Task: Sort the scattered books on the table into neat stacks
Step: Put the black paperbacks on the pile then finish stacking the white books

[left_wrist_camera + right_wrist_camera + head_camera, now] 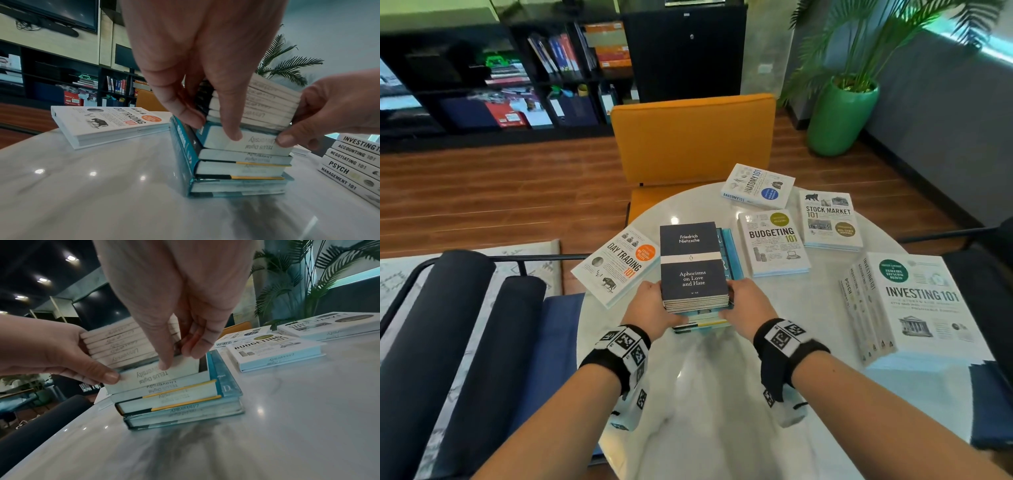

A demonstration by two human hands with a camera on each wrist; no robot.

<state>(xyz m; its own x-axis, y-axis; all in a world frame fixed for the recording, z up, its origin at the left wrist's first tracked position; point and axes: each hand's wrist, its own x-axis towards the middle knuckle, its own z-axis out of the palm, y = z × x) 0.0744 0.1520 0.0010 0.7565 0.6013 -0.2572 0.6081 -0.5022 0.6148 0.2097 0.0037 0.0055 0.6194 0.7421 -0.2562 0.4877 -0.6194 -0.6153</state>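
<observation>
Both hands are on the middle stack (697,301) right now, the one with the black Nietzsche paperback (691,260) on top. The left hand (650,306) grips the stack's left side and the right hand (744,303) grips the right side, fingers curled round the near corners, so the bundle of thin paperbacks is squeezed between them. From the left wrist view the left thumb and fingers (232,131) press on the page edges of a thicker book just under the thin ones, and the right thumb (284,139) pinches that same book's corner.

Under the thin paperbacks sit a few teal hardcovers (185,408), flat on the white marble table (705,394), their edges not lined up; the lower ones poke out further toward the camera. I think the thin bundle is resting on the book below, but the wrist shots are blurry there, so I can't say for sure.

Around it: Day Trading 101 (619,265) lies flat just left of the stack, angled. Budgeting 101 (774,243) is just to the right, with Stock Market 101 (830,219) and Anatomy 101 (758,185) further back, each lying singly. At the right edge there's a tidy pile topped by Investing 101 (921,301). An orange chair (693,137) is tucked in at the far side.
</observation>
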